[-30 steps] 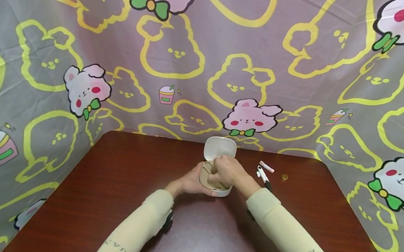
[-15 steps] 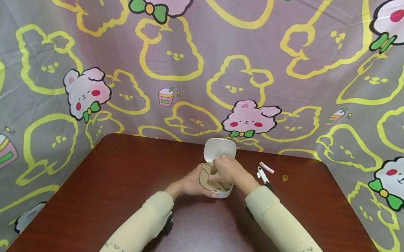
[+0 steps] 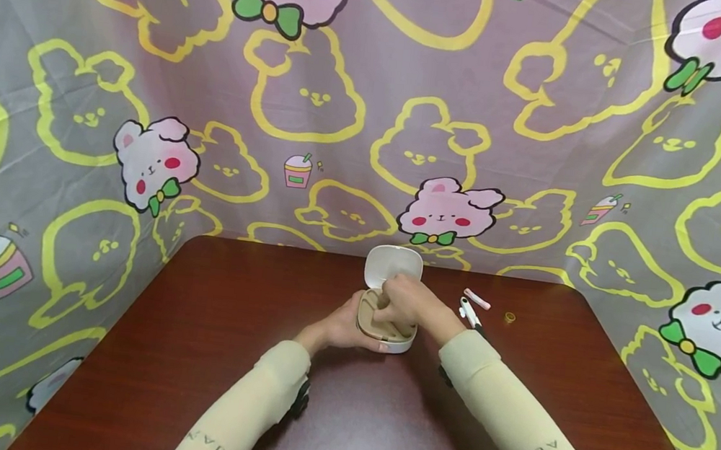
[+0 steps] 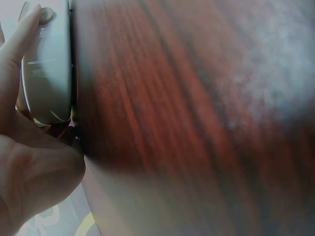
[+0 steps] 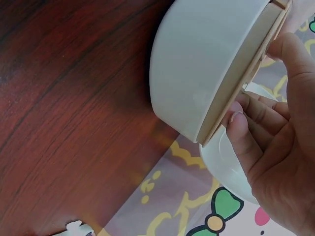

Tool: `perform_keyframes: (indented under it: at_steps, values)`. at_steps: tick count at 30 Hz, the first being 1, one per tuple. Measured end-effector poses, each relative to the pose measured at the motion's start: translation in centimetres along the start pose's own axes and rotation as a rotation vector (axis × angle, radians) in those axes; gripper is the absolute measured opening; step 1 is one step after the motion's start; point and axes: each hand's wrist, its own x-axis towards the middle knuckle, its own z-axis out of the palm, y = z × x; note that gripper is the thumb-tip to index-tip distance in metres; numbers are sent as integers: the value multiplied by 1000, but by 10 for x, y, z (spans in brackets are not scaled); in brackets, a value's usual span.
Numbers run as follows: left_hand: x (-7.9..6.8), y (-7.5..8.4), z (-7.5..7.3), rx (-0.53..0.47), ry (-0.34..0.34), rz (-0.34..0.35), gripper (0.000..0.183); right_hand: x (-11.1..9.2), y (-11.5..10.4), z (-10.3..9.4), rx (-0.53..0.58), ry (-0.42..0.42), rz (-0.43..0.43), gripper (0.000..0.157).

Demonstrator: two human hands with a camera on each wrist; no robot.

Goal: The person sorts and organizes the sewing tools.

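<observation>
A white rounded box [image 3: 397, 348] stands on the table with its lid [image 3: 394, 261] flipped up at the back. My left hand [image 3: 346, 325] grips the box from its left side, thumb along the front; the left wrist view shows the thumb on the box's wall [image 4: 51, 73]. Inside the box sits a tan tray insert [image 3: 367, 323] with molded compartments. My right hand [image 3: 408, 302] reaches in from above and pinches the insert. In the right wrist view, the insert's edge [image 5: 246, 64] stands a little proud of the white rim. My right hand hides part of the compartments.
To the right of the box lie a white-and-black pen-like tool [image 3: 469, 314], a short pink-and-white stick [image 3: 477, 298] and a small gold-yellow ring [image 3: 509, 317]. A patterned cloth [image 3: 340, 165] hangs around the brown table [image 3: 204, 355].
The tan insert's front and right edge looks slightly higher above the box rim than before. Both hands stay almost in the same place.
</observation>
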Motion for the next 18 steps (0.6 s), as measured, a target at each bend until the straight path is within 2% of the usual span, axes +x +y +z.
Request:
perform_keyframes:
  at_steps: [3,11,18]
  values:
    - [0,-1,0,21,-3,-29,105,0,0,0,-10,9,-13,24]
    - [-3,1,-2,43,-2,-90,112,3,1,2,-32,6,-20,34]
    - [-3,2,-1,23,-5,-77,110,4,0,2,-53,-19,-5,32]
